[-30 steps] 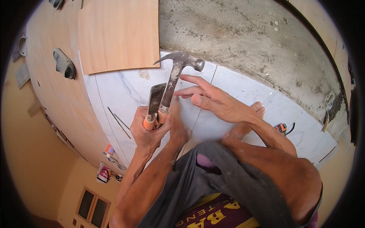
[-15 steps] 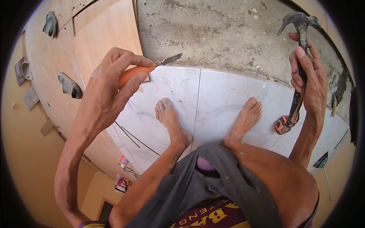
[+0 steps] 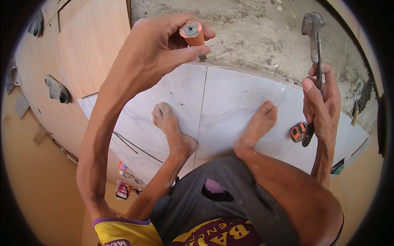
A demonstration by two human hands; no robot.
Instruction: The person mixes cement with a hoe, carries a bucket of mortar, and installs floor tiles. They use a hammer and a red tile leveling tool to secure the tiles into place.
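Note:
My left hand (image 3: 158, 49) pinches a chisel by its orange handle (image 3: 196, 39). The worn grey butt faces up, and the blade is mostly hidden below the handle and my thumb. Out at the right, my right hand (image 3: 326, 100) is wrapped round the dark shaft of a claw hammer (image 3: 314, 26), head up. The hammer's lower end hangs beside an orange and black tape measure (image 3: 298, 132) on the white marbled tiles (image 3: 230, 88). My bare feet stand on these tiles, between the two hands.
Rough concrete (image 3: 246, 37) borders the tiles ahead. A plywood sheet (image 3: 92, 45) lies at the left, with grey shoes (image 3: 57, 88) near it. A trowel (image 3: 356, 104) rests at far right. Thin rods (image 3: 137, 146) and small packages (image 3: 123, 190) lie lower left.
My left hand has moved right and away from me, turning the chisel from sideways to butt up, blade down. My right hand has shifted slightly down and left, and the hammer head has turned.

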